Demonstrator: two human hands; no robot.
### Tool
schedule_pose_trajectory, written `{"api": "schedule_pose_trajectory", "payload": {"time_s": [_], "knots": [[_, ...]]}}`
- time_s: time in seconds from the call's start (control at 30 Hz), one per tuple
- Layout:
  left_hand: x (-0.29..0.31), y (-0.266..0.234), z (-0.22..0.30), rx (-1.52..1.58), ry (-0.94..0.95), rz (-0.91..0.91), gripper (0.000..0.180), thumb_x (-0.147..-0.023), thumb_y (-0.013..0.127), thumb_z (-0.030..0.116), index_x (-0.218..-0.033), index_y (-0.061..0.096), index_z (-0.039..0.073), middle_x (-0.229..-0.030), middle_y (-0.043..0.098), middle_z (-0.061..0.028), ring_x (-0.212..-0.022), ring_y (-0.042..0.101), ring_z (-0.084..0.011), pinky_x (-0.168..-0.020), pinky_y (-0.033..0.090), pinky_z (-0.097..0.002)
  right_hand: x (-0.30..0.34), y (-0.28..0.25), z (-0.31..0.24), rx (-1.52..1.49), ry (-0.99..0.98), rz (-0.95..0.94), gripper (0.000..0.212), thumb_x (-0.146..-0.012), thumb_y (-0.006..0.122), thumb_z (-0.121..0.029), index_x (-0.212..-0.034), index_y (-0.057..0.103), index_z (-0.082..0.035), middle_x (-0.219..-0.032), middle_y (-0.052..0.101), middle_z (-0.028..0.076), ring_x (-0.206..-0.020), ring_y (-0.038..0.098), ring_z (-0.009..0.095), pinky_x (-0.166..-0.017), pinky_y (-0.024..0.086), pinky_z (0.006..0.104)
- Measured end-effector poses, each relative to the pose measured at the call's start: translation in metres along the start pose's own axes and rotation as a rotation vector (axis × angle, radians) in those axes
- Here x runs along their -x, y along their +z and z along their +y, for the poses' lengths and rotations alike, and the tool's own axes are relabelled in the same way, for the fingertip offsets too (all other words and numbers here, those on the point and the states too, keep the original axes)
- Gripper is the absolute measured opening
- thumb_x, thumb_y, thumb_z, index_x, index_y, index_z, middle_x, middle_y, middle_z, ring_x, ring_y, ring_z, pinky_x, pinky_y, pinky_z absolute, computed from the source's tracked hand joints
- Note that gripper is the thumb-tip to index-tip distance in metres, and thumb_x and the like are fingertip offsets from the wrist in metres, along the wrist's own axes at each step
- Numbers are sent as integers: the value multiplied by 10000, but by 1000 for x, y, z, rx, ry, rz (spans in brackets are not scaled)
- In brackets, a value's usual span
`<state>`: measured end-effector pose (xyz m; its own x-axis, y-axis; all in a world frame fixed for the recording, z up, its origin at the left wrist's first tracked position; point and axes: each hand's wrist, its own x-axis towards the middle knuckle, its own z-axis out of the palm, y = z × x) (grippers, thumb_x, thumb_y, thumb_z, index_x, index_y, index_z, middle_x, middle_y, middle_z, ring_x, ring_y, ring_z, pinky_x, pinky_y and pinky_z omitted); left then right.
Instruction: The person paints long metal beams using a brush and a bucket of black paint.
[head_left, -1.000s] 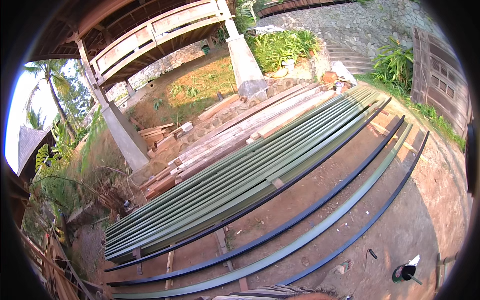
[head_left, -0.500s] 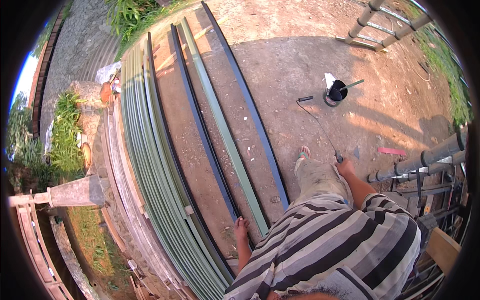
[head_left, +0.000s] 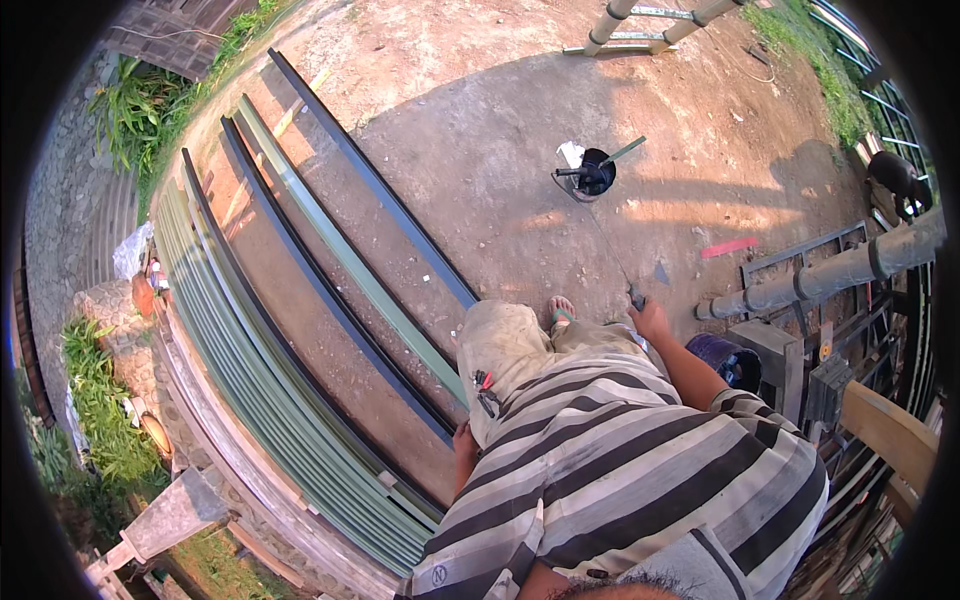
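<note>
The roller's head (head_left: 567, 172) sits at the mouth of the bucket (head_left: 597, 180), ahead of the person and right of the beams (head_left: 322, 290). Its handle (head_left: 637, 297) lies in the right hand (head_left: 650, 320), pointing away from the body, and the thin rod (head_left: 614, 249) runs on from it, leaning slightly left. The head's own long axis lies crosswise, nearly left to right, its left end jutting past the rim. A green stick (head_left: 628, 147) slants out of the bucket to the far right. The rod is faint against the dirt, and where it joins the head is hard to make out; the bucket's dark inside shows no detail. The right fingers are curled closed around the handle, though their tips are hidden. The left hand (head_left: 466, 440) hangs beside the left knee (head_left: 495, 335), near the close end of a black beam; shirt (head_left: 640, 430) and trousers partly cover that arm and hand. Whether its fingers are spread, pressed together or touching the beam, I cannot tell.
</note>
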<state>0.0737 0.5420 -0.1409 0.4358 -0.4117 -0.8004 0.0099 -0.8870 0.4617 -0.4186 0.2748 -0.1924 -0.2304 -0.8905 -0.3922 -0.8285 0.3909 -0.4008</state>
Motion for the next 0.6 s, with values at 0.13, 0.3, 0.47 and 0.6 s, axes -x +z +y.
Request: {"api": "schedule_pose_trajectory", "payload": {"time_s": [0.13,0.3,0.47,0.6], "knots": [[-55,-21,34,69,-76,-58,424,-1003,609,358,-1297,663,57,-974,745,-71,-763,682,-184,-661,527,-357,-52,5,-23,-246,218,-143,362,-897,721,-319,-930,641,32,-659,650,185,-520,669,279,-475,506,434],[-166,-71,128,219,-105,67,442,-1025,580,359,-1376,593,90,-1069,733,-67,-887,696,-187,-716,518,-369,-119,3,-84,-669,512,-363,255,-931,679,-249,-865,587,-22,-598,592,110,-419,567,242,-374,428,381],[-187,-100,246,358,76,119,383,-1032,601,349,-1327,604,104,-1015,710,-38,-877,682,-149,-693,491,-313,-170,-18,-151,-682,640,-474,186,-967,629,-216,-872,566,-68,-634,581,96,-464,557,229,-407,470,395],[-197,-114,321,352,223,142,361,-1030,616,334,-1292,614,86,-966,709,-47,-814,672,-137,-643,474,-283,-241,19,-103,-820,694,-478,204,-936,670,-230,-859,616,-49,-682,637,122,-519,620,252,-439,490,458]]}}
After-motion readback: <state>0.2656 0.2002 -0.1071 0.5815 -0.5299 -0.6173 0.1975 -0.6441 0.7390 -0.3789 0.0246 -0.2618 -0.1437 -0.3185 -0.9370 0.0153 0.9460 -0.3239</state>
